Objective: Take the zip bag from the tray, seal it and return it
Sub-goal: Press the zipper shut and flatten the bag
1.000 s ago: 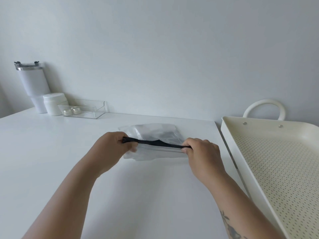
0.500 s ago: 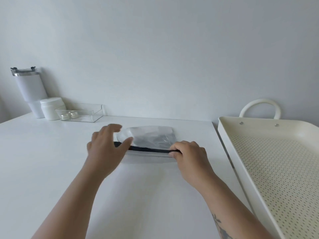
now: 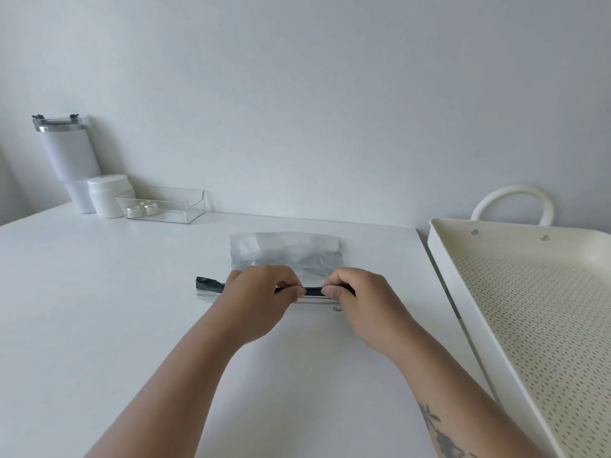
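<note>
Left hand: fingers curled, pinching the bag's black zip strip near its middle. Right hand: likewise closed on the strip, just beside the left; thumb tips nearly touching.

Bag: clear plastic, rectangular, lying flat on the table toward its far edge, mouth facing the person. Dark contents inside, not identifiable. One end of the black strip sticks out left of the left hand. Outside the tray.

Handling, judged: light, limp, crinkly film, probably slippery; the strip is the stiffest part and the sensible place to pinch. Pressing along it against the table should close it; whether it is fully sealed cannot be told.

Tray: cream, rigid, perforated floor, raised rim, loop handle; at the table's right edge.

Tumbler, jar, clear box: far left corner.
</note>
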A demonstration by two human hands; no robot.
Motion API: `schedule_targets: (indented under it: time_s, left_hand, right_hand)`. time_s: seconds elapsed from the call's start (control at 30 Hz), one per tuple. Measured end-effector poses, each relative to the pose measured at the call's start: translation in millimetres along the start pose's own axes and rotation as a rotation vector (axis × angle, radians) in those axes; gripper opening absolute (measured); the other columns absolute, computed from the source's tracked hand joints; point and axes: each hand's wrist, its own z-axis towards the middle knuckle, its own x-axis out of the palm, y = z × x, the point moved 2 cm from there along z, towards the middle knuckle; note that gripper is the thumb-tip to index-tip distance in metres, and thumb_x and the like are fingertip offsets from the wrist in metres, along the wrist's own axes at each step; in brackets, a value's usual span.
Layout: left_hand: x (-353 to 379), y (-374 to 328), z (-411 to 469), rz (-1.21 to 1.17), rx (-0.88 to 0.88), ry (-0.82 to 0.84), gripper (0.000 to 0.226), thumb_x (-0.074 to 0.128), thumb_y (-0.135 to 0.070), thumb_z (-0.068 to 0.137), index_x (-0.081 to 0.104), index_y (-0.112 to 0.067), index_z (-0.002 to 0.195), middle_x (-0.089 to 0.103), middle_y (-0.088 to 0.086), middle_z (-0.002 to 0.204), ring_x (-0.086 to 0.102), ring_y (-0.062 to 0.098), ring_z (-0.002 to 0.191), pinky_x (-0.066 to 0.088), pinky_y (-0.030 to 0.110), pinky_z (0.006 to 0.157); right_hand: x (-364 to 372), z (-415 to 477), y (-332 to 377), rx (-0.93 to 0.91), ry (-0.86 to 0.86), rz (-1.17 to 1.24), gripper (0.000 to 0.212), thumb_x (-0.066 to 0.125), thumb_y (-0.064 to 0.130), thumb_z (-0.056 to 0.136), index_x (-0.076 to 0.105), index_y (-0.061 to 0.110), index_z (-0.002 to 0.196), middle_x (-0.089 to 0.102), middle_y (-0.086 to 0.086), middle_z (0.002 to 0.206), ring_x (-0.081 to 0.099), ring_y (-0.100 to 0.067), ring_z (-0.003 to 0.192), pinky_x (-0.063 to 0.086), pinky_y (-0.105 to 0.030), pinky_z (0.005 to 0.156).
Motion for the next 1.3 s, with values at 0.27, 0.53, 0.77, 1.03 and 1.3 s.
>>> schedule_targets:
  time_s: [0.27, 0.53, 0.77, 1.03, 1.3]
  left_hand:
    - [4.9, 1.0, -1.6, -0.035, -0.044, 0.091, 0.012, 0.066, -0.041, 0.086, 0.069, -0.030, 0.082, 0.064, -0.015, 0.071, 0.052, 0.001, 0.068, 0.032, 0.028, 0.070]
    - [8.4, -0.7, -1.9, -0.031, -0.027, 0.127, 0.011, 0.062, -0.038, 0.090, 0.068, -0.030, 0.086, 0.065, -0.012, 0.075, 0.051, 0.005, 0.072, 0.031, 0.022, 0.065]
    - [10.0, -2.2, -0.2, 0.009, 0.038, 0.051, 0.011, 0.063, -0.037, 0.089, 0.067, -0.029, 0.082, 0.060, -0.015, 0.073, 0.050, 0.001, 0.069, 0.034, 0.030, 0.084]
    - [7.4, -1.5, 3.5, 0.011, 0.050, -0.011, 0.014, 0.061, -0.030, 0.092, 0.061, -0.032, 0.078, 0.063, -0.012, 0.083, 0.057, 0.010, 0.084, 0.036, 0.034, 0.092]
    - [-2.3, 11.2, 4.0, -0.023, -0.031, 0.018, 0.010, 0.069, -0.028, 0.086, 0.068, -0.031, 0.076, 0.066, -0.017, 0.079, 0.057, 0.010, 0.083, 0.037, 0.028, 0.077]
  right_hand:
    - [2.3, -1.1, -4.0, 0.031, 0.070, -0.029, 0.012, 0.062, 0.031, 0.091, 0.065, 0.026, 0.080, 0.063, 0.005, 0.078, 0.055, -0.020, 0.078, 0.042, -0.033, 0.064]
    - [1.5, -1.2, -3.1, 0.053, 0.098, -0.084, 0.015, 0.064, 0.028, 0.090, 0.064, 0.029, 0.075, 0.056, 0.006, 0.071, 0.050, -0.022, 0.073, 0.036, -0.029, 0.059]
    - [3.3, 1.0, -2.6, 0.033, 0.023, -0.068, 0.008, 0.068, 0.027, 0.086, 0.067, 0.027, 0.078, 0.058, 0.007, 0.066, 0.051, -0.019, 0.066, 0.039, -0.031, 0.059]
    - [-2.3, 0.3, -1.2, 0.104, -0.037, 0.060, 0.019, 0.067, 0.023, 0.089, 0.062, 0.033, 0.073, 0.060, 0.011, 0.068, 0.047, -0.003, 0.053, 0.032, -0.013, 0.044]
    - [-4.4, 1.0, -3.4, 0.124, -0.060, -0.052, 0.023, 0.062, 0.021, 0.091, 0.061, 0.033, 0.071, 0.057, 0.015, 0.067, 0.052, -0.015, 0.069, 0.039, -0.030, 0.064]
